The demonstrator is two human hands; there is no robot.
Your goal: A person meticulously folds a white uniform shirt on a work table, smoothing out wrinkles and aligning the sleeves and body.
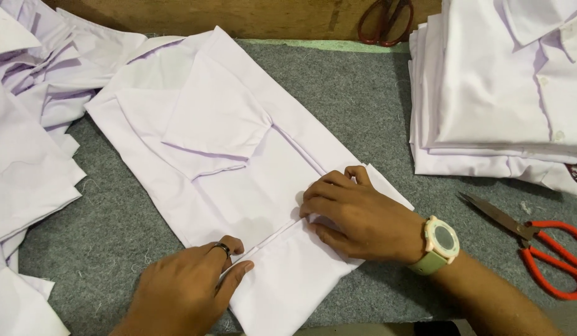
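A white shirt [226,143] lies face down and partly folded on grey felt, running diagonally from the upper left to the lower middle, with one sleeve folded across its back. My left hand [186,289], wearing a dark ring, pinches the folded lower edge of the shirt between thumb and fingers. My right hand [357,214], with a pale green watch on the wrist, presses down on the same fold at the shirt's right side, fingers curled over the cloth.
A stack of folded white shirts [500,93] sits at the upper right. Loose white shirts [27,137] pile up at the left. Red-handled scissors [537,246] lie at the right on the grey felt [369,93]. Dark red scissors [385,22] rest on the wooden edge at the back.
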